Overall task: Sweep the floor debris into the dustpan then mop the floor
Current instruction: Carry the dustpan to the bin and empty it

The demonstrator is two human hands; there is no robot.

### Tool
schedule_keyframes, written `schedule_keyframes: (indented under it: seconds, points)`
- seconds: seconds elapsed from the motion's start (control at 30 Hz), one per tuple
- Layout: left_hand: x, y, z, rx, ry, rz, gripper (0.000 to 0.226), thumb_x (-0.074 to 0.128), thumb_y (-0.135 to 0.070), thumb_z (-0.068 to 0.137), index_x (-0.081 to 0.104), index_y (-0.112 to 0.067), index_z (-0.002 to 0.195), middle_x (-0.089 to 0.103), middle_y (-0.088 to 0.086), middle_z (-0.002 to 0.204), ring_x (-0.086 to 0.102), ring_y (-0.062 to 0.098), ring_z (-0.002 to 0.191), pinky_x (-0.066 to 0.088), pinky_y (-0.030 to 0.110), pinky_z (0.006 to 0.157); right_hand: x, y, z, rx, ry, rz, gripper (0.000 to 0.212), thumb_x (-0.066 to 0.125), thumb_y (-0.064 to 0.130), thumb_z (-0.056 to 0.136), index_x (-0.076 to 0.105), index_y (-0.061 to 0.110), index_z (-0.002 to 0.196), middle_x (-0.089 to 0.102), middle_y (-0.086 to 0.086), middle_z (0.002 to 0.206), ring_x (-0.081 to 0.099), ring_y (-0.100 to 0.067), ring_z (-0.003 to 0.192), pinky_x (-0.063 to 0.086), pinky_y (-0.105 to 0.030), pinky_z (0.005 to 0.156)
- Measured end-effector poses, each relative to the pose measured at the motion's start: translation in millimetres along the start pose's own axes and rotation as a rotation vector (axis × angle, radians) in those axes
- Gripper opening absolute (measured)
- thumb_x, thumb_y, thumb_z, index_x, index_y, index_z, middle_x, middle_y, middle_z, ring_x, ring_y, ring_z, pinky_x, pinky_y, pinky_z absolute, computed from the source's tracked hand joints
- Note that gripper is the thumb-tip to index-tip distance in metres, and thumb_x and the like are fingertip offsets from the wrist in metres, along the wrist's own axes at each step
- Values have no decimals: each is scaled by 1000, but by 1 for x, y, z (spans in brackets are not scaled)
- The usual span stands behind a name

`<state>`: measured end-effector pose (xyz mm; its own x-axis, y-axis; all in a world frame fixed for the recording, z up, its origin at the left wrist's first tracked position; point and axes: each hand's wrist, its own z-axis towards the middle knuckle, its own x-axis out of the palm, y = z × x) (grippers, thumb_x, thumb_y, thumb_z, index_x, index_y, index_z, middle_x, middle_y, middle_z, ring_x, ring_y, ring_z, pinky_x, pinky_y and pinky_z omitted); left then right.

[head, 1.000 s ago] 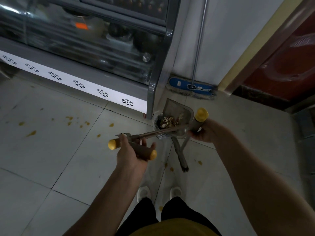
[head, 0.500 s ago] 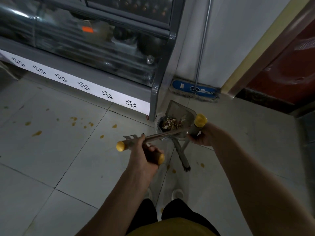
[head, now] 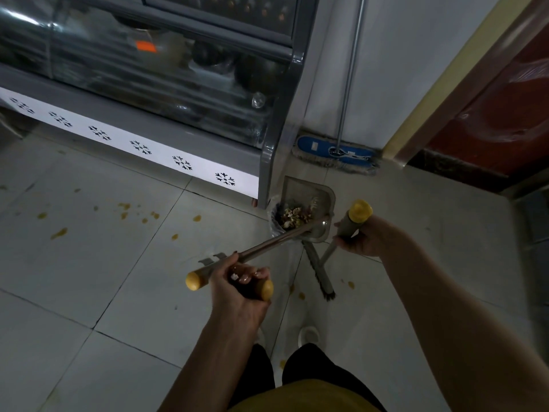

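Metal dustpan with mixed debris inside, held above the tiled floor beside the grey display cabinet. Left hand clenched around its long metal handle, yellow end cap showing. Right hand grasping the yellow-capped broom handle; broom head resting on the floor below the pan. Blue flat mop propped against the white wall, well apart from both hands. Yellow-orange spots scattered across the tiles.
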<state>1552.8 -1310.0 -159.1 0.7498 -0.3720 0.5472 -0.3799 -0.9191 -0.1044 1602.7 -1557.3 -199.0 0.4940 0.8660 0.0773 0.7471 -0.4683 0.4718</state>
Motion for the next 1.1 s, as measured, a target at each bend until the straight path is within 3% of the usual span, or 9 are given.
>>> schedule_keyframes:
  seconds: [0.13,0.33,0.47,0.7,0.87,1.03,1.1]
  points:
    - [0,0,-3,-10,25,-15,45,49,-8,86,35,-16,45,30,-5,36,31,9,27,37,16,37,5,1,0,-4,-22,-44,25,43,16,100,51,1,82,51,-18,83,56,-28,60,51,-26,33]
    - [-8,1,3,-52,-15,-93,44,48,-14,91,35,-16,48,30,-6,35,31,8,27,37,15,38,14,-3,3,31,-30,-43,23,45,17,100,52,1,85,52,-17,82,53,-25,65,52,-27,35]
    - [-7,2,5,-43,-49,-152,48,51,-28,94,38,-15,50,32,-6,33,34,8,24,38,13,36,16,-3,4,26,-27,-52,25,45,17,100,54,2,83,54,-16,81,54,-25,65,52,-27,35]
    - [-21,-11,9,-52,-129,-129,34,56,-39,90,51,-7,79,41,-2,33,39,6,23,47,18,36,20,-3,9,13,-30,-101,23,45,18,100,54,4,84,55,-15,83,56,-26,67,54,-28,38]
    - [-36,-30,15,-23,-139,-164,36,53,-35,93,46,-11,67,41,-4,32,41,5,23,48,18,37,32,-13,9,11,-39,-164,23,48,18,99,54,2,84,55,-17,83,57,-25,65,53,-27,37]
    - [-56,-39,18,-26,-132,-168,37,53,-36,93,45,-12,66,41,-4,33,42,5,25,47,16,37,43,-22,11,1,-22,-185,21,50,21,99,53,2,91,54,-17,83,62,-22,37,52,-26,36]
    - [-63,-41,19,-18,-145,-196,37,55,-36,92,46,-11,66,42,-4,33,42,5,25,46,16,36,46,-24,12,-5,-23,-218,20,51,22,98,53,2,95,55,-18,84,63,-23,42,52,-25,37]
